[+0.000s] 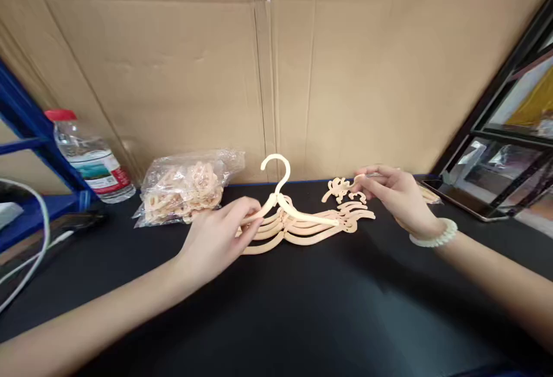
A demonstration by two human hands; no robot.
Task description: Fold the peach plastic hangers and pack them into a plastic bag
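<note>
Pinched in my left hand (pixel 222 233) is the left arm of a cream plastic clothes hanger (pixel 298 210), its hook pointing up. Below and behind it lie several similar hangers (pixel 268 244) in an overlapping row on the black tabletop. My right hand (pixel 391 195) is at the right with thumb and fingertips closed on a small cream plastic piece (pixel 358 182); its exact shape is partly hidden by the fingers. A small heap of cream hook-shaped pieces (pixel 337 187) lies just left of those fingertips.
A clear plastic bag (pixel 184 187) of cream parts sits at the back left. Beside it a water bottle (pixel 93 161) with a red cap leans. White cables (pixel 37 250) lie at the far left. A dark shelf rack (pixel 488 129) stands right; a cardboard wall (pixel 194 77) closes the back.
</note>
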